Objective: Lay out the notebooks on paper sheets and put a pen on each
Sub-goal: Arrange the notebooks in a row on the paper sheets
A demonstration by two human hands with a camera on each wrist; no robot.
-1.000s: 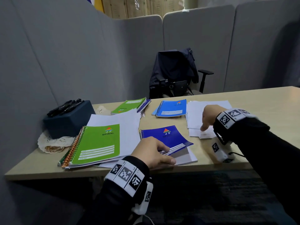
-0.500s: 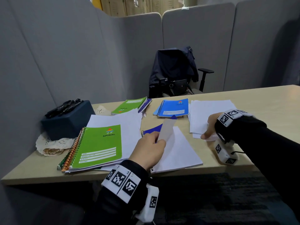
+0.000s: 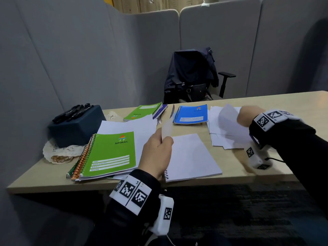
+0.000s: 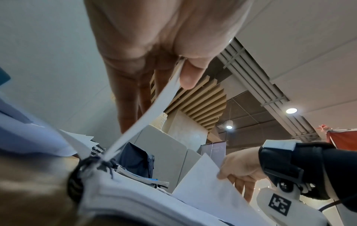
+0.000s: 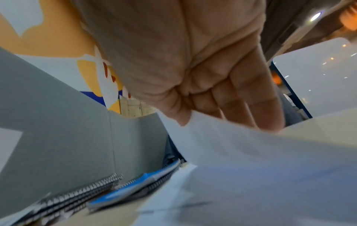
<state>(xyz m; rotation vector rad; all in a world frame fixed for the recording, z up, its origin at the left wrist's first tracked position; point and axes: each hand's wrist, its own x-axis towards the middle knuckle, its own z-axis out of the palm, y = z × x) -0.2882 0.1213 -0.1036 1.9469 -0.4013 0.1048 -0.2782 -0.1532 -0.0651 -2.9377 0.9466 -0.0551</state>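
**Cover raised, sheet lifted**

On the pale wooden table (image 3: 292,102), the left hand (image 3: 157,153) pinches the upright cover (image 3: 166,129) of the open white-paged spiral notebook (image 3: 191,157) at the near edge. A second ago it lay closed, blue. The right hand (image 3: 248,116) grips a thin white paper sheet (image 3: 228,114), now raised from the loose stack (image 3: 223,139).

The left hand (image 3: 157,153) had lifted the dark blue cover (image 3: 166,127) off the open spiral notebook (image 3: 192,157), exposing its blank page. Right of that notebook, the right hand (image 3: 248,117) had raised one sheet (image 3: 229,118) from the loose paper stack (image 3: 221,139).
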